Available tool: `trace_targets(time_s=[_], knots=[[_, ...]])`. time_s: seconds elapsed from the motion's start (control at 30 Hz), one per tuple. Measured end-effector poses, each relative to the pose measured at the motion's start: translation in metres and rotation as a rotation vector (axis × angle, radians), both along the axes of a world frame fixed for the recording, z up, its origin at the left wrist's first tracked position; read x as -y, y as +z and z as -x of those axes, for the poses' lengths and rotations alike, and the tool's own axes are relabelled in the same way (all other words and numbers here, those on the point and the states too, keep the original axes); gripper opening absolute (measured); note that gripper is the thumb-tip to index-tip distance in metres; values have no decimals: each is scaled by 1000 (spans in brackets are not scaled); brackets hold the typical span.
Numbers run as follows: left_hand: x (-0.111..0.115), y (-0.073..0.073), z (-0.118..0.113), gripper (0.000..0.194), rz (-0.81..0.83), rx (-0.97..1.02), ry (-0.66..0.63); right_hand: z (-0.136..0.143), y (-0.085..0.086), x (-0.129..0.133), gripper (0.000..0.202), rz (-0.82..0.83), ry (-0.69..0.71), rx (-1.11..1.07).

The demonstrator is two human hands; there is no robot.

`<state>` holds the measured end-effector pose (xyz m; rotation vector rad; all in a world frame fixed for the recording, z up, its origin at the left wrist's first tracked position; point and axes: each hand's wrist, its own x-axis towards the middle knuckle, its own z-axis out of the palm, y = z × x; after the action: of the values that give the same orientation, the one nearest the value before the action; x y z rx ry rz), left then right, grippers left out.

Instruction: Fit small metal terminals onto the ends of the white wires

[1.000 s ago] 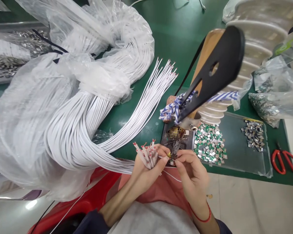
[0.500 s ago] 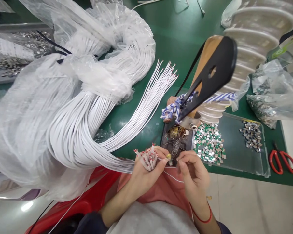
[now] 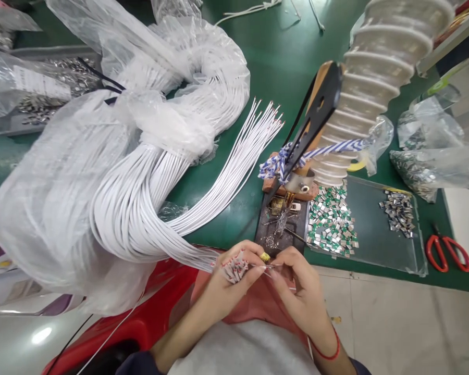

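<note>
My left hand (image 3: 234,289) is closed around a bundle of white cables, whose red-tipped ends (image 3: 235,268) stick up between thumb and fingers. A small yellow piece (image 3: 264,257) shows at its index fingertip. My right hand (image 3: 303,284) is closed in a pinch on a thin white cable (image 3: 272,266), right up against the left thumb tip. Fingers partly hide the cable's end. Behind both hands sits a dark soldering tray (image 3: 268,224) with metallic residue. A soldering iron on a wooden support (image 3: 308,190) leans over it, tied with blue-and-white cord.
Bagged white cables (image 3: 125,203) spread across the left. Small green-and-silver connectors (image 3: 332,221) and bare metal shells (image 3: 398,212) lie on a clear tray to the right. Red-handled scissors (image 3: 447,252) rest near the edge. A ribbed hose (image 3: 383,67) hangs above.
My right hand has moved left to meet the left fingertips, closing the gap between them. The left hand still grips the cable bundle. The whole view has shifted slightly.
</note>
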<state>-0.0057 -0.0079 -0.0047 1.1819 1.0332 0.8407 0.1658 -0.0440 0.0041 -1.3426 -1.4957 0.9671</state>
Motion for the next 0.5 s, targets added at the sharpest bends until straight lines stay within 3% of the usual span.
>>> trace_targets(time_s=[0.23,0.37,0.5], knots=[[13,-4,3,25,132,93,-11,-4,-2,7,17,-31,46,9],[17,-5,6,28,109,147,-54,-15,-2,8,22,-44,109,55],[22,-14,8,45,131,212,-83,-21,1,7,27,-51,146,61]])
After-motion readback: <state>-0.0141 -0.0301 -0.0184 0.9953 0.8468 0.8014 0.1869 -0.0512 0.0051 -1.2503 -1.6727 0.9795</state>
